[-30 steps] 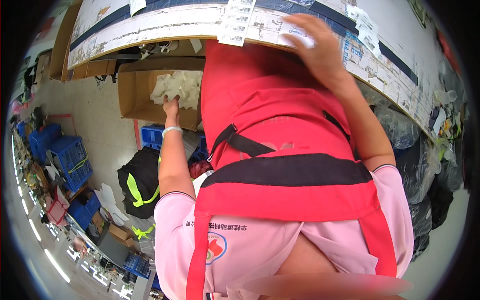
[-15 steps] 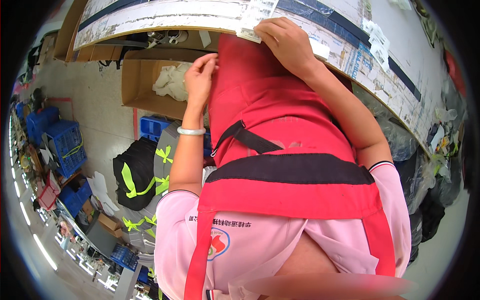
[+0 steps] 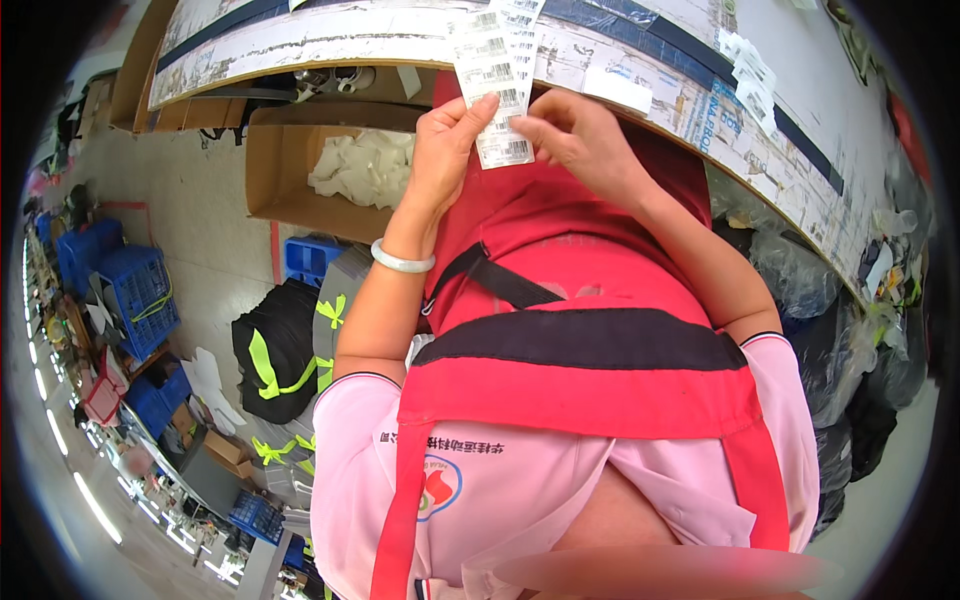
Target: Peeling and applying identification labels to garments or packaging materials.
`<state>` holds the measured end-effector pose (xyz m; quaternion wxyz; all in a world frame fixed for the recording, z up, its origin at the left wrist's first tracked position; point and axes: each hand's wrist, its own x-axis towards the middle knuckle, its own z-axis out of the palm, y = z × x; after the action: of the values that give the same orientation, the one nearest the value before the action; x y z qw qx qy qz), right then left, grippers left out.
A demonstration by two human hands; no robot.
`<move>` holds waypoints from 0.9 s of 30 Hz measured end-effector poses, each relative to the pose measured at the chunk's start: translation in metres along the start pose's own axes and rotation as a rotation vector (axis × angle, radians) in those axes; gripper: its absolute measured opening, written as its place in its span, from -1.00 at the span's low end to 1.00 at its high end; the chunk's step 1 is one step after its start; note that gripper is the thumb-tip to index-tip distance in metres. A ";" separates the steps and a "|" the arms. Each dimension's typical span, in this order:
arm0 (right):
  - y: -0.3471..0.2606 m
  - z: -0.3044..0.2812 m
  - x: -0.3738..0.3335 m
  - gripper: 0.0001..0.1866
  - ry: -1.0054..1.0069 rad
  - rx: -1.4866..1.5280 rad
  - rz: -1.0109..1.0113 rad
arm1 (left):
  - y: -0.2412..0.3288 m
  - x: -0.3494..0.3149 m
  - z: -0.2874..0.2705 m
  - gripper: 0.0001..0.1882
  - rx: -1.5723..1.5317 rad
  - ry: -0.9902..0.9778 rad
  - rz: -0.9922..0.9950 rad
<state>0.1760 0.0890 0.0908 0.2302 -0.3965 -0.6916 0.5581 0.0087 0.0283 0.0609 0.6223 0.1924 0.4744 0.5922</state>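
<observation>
My left hand (image 3: 440, 150) holds a white strip of barcode labels (image 3: 492, 72), its thumb pressed on the face of the strip. The strip hangs over the front edge of the table, and its lower end lies above my red apron (image 3: 560, 260). A second row of labels (image 3: 524, 40) shows behind it on the right. My right hand (image 3: 590, 145) is closed at the strip's right edge, with bent fingers and a fingertip over the lower labels. Whether a single label sits between those fingers cannot be made out.
A worn white table (image 3: 330, 35) with dark tape stands before me. More white labels (image 3: 752, 85) lie on it to the right. Below, an open cardboard box (image 3: 285, 190) holds pale cloth pieces (image 3: 365, 170). Plastic bags (image 3: 790, 285) lie at the right; a black tied bundle (image 3: 275, 350) sits left.
The label strip has come toward me off the table edge. My left hand has moved right and taken hold of it. My right hand has shifted down to the strip's right edge.
</observation>
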 end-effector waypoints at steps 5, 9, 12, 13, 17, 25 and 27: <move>0.011 0.003 0.008 -0.72 -0.159 0.202 0.246 | -0.003 0.016 -0.006 -0.75 0.070 0.035 0.050; 0.020 0.001 0.015 -0.75 -0.087 0.363 0.258 | 0.003 0.024 -0.007 -0.75 0.074 0.032 0.025; 0.019 -0.002 0.010 -0.76 -0.075 0.373 0.285 | 0.004 0.031 -0.016 -0.75 0.093 0.060 0.045; 0.018 -0.003 0.008 -0.77 -0.066 0.384 0.301 | 0.004 0.035 -0.019 -0.73 0.169 0.072 0.047; 0.008 -0.005 -0.001 -0.78 -0.076 0.385 0.307 | 0.011 0.037 -0.028 -0.66 0.437 0.053 0.058; 0.001 0.002 -0.014 -0.83 -0.208 0.334 0.184 | 0.032 0.000 -0.020 -0.63 0.390 0.146 0.277; 0.002 0.006 -0.018 -0.83 -0.325 0.309 0.204 | 0.022 -0.002 -0.012 -0.74 0.120 0.079 0.177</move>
<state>0.1828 0.0710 0.0897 0.1163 -0.3294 -0.5823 0.7340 -0.0131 0.0272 0.0737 0.5357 0.2471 0.5141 0.6226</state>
